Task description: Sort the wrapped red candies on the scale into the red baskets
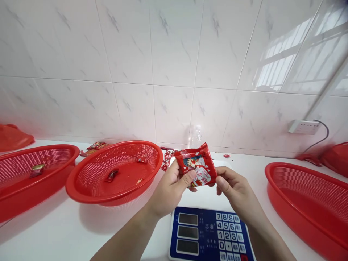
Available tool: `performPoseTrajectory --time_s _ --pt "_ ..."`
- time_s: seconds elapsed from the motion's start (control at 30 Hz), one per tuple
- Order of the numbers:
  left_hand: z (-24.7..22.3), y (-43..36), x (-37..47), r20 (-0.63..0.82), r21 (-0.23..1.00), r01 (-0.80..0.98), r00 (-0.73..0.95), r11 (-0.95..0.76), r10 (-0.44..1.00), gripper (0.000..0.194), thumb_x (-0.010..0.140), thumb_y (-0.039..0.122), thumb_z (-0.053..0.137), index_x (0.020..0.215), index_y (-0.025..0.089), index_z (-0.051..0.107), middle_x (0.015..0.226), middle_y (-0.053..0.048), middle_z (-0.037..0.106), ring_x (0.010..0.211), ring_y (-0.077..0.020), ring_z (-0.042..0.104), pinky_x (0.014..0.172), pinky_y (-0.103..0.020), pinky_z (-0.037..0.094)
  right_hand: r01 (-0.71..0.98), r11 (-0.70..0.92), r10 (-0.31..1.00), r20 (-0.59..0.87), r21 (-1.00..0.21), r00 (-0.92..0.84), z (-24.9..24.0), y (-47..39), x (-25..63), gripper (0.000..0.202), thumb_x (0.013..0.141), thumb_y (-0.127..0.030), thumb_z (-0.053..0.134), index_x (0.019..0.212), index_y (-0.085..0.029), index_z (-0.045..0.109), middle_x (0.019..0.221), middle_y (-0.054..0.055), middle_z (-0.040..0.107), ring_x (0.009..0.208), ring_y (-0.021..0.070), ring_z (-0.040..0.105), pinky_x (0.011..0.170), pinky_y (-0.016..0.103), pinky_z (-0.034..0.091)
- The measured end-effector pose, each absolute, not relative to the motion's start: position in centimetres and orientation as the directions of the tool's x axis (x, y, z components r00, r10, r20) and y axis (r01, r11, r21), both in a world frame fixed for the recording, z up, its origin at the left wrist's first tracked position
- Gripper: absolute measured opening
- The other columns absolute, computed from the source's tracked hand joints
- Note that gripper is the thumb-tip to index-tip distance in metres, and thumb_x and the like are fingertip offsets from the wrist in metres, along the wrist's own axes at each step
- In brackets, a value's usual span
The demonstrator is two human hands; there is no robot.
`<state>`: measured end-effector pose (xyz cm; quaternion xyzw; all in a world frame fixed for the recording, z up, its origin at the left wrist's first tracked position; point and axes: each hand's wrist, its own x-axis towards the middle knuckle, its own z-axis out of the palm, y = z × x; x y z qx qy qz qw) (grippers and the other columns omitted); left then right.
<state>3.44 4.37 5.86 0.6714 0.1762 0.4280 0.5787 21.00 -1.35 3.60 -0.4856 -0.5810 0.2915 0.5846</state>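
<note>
A red printed snack packet [199, 163] is held up in front of me, above a digital scale [208, 232] with a blue keypad panel. My left hand [174, 181] grips the packet's left side, its thumb lying across the front. With thumb and fingers, my right hand [233, 185] pinches the packet's lower right edge. The cartoon print faces me. Part of the scale's white top lies behind my hands.
A round red basket [114, 197] on the left holds a few small wrapped pieces. Another red basket [35, 192] stands farther left, and a third red basket [307, 214] is at right. Torn red wrappers [166, 159] lie by the tiled wall; a power strip [304, 127] is mounted there.
</note>
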Motion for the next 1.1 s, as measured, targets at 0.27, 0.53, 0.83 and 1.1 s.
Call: performPoseTrajectory --time_s 0.27,0.53,0.83,1.1 --pt "5.6 3.8 3.9 0.417 0.906 -0.170 0.509 -0.387 0.753 0.020 0.091 0.031 0.049 0.108 0.020 0.048 0.090 -0.003 0.058 0.070 -0.0117 0.053 0.053 -0.022 0.047 0.242 0.308 0.888 0.370 -0.920 0.274 2.9 -1.6 19.2 0.027 0.086 -0.045 0.054 0.095 -0.021 0.061 0.058 -0.003 0.055 0.053 0.0102 0.053 0.051 0.021 0.043" --pt "6.1 3.7 3.5 0.258 0.961 -0.110 0.686 -0.254 0.681 0.029 0.088 0.028 0.055 0.116 0.022 0.050 0.091 -0.003 0.061 0.071 -0.0118 0.056 0.057 -0.022 0.046 0.156 0.300 0.935 0.322 -0.941 0.148 3.3 -1.5 20.0 0.031 0.082 -0.045 0.061 0.102 -0.022 0.060 0.087 0.004 0.066 0.077 0.0163 0.062 0.067 0.027 0.050" --pt "5.9 3.9 3.3 0.299 0.954 -0.171 0.609 -0.247 0.734 0.028 0.086 0.027 0.060 0.111 0.023 0.050 0.094 -0.003 0.066 0.077 -0.0120 0.060 0.066 -0.023 0.047 -0.132 0.326 0.941 0.308 -0.936 0.137 2.7 -1.0 20.6 0.019 0.082 -0.035 0.065 0.095 -0.022 0.063 0.077 -0.001 0.063 0.070 0.0114 0.056 0.068 0.024 0.048" --pt "6.1 3.8 3.2 0.279 0.956 -0.099 0.600 -0.277 0.750 0.032 0.083 0.028 0.063 0.112 0.024 0.050 0.090 -0.001 0.066 0.076 -0.0118 0.062 0.064 -0.021 0.048 0.036 0.290 0.951 0.292 -0.956 0.104 3.7 -1.3 20.6 0.022 0.081 -0.040 0.063 0.090 -0.020 0.064 0.085 0.001 0.064 0.075 0.0127 0.056 0.067 0.023 0.046"
